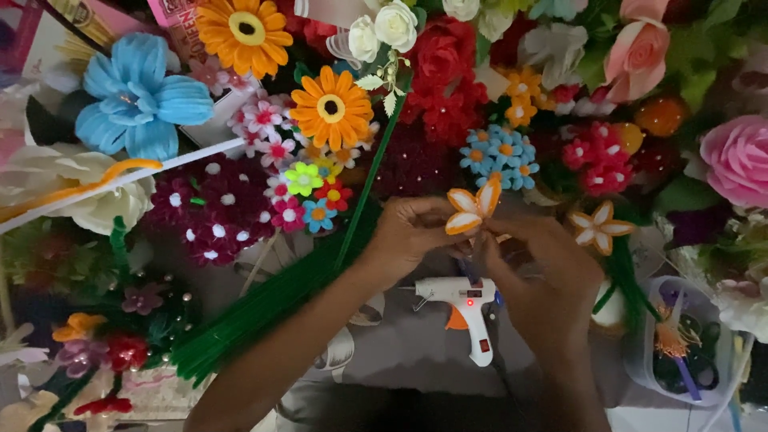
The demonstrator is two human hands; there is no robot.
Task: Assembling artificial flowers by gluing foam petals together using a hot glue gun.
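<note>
My left hand [408,236] and my right hand [538,268] meet at the middle of the view, both pinching a small handmade flower [472,210] with white petals edged in orange. The flower sticks up above my fingertips. Just below my hands lies a white glue gun [464,300] with an orange trigger and a lit red light. A second white and orange flower [598,226] sits just right of my right hand.
Many craft flowers fill the back: a blue one [138,100], orange daisies [330,108], red roses [444,72], pink roses [740,160]. A bundle of green stems [264,308] slants across the left. A clear bag [680,352] with scissors lies at the right.
</note>
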